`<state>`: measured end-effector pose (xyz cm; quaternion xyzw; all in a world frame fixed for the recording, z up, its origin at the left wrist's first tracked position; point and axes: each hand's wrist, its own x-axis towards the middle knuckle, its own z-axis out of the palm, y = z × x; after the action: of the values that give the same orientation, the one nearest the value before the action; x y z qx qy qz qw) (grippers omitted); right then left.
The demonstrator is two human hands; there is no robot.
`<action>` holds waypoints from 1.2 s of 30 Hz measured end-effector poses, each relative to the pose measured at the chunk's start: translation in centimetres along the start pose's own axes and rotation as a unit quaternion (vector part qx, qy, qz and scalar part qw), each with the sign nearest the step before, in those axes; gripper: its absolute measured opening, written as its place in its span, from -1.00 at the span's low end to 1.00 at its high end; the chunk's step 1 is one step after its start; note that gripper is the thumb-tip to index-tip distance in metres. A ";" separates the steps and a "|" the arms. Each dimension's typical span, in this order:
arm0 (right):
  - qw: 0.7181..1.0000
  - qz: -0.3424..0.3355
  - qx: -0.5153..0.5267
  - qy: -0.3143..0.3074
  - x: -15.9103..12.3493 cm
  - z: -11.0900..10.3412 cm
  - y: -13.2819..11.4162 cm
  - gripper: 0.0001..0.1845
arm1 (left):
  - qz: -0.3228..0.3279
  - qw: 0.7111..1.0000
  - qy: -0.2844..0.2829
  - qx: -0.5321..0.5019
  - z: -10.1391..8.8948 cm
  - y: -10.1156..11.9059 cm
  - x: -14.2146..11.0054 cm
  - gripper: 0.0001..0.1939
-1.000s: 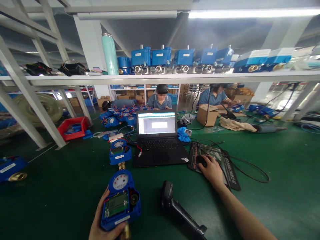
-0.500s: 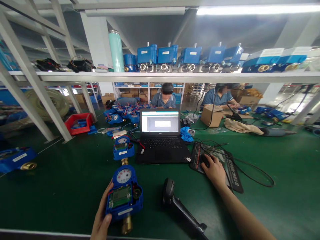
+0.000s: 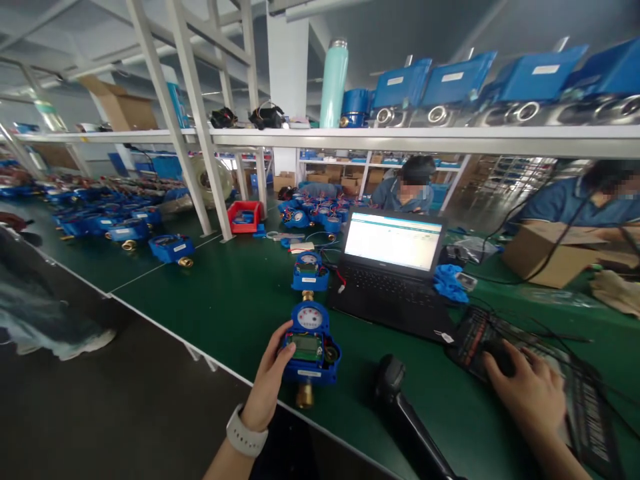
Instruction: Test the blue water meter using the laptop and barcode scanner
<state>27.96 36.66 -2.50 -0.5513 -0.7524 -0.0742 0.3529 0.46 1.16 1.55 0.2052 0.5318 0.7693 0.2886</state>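
My left hand point(image 3: 273, 363) grips the left side of a blue water meter point(image 3: 313, 373), its thumb on the edge of the uncovered circuit board. The meter lies on the green table with its round dial at the far end and a brass fitting pointing toward me. Under my right hand point(image 3: 533, 387) is a black computer mouse point(image 3: 501, 357), with my fingers curled over it on a patterned mouse pad point(image 3: 583, 400). A second blue meter point(image 3: 310, 272) sits just beyond the first. Between my hands lies a black handheld barcode scanner point(image 3: 407, 413).
An open laptop point(image 3: 390, 267) with a lit screen stands beyond the scanner. A red bin point(image 3: 244, 217) and several blue meters point(image 3: 127, 230) are farther left. A shelf point(image 3: 400, 137) crosses above the table. Two people sit opposite, near a cardboard box point(image 3: 547, 257).
The view has swung left, bringing more of the table's left side into sight. The laptop's grey page with a white box has become a bright white page. My left thumb has shifted up the meter.
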 end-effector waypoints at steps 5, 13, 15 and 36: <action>0.999 0.028 0.025 -0.009 0.1 -0.8 -0.6 -0.02 | -0.050 0.997 0.037 -0.041 0.1 -0.7 0.1 -0.13; 0.994 0.063 0.072 -0.060 0.0 -1.0 0.2 -0.02 | -0.066 0.992 0.020 -0.107 -0.3 -1.4 0.5 -0.22; 0.993 0.064 0.076 -0.064 0.1 -0.7 0.5 -0.04 | -0.067 0.988 0.028 -0.134 0.0 -1.5 0.5 -0.20; 0.984 0.109 0.066 -0.123 0.6 -0.7 0.4 0.05 | -0.023 0.978 0.171 -0.120 -7.1 4.4 10.0 -0.74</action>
<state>28.56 36.89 -1.70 -0.6105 -0.7286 0.0831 0.2992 -12.43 1.61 3.30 0.0217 0.4815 0.8444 0.2339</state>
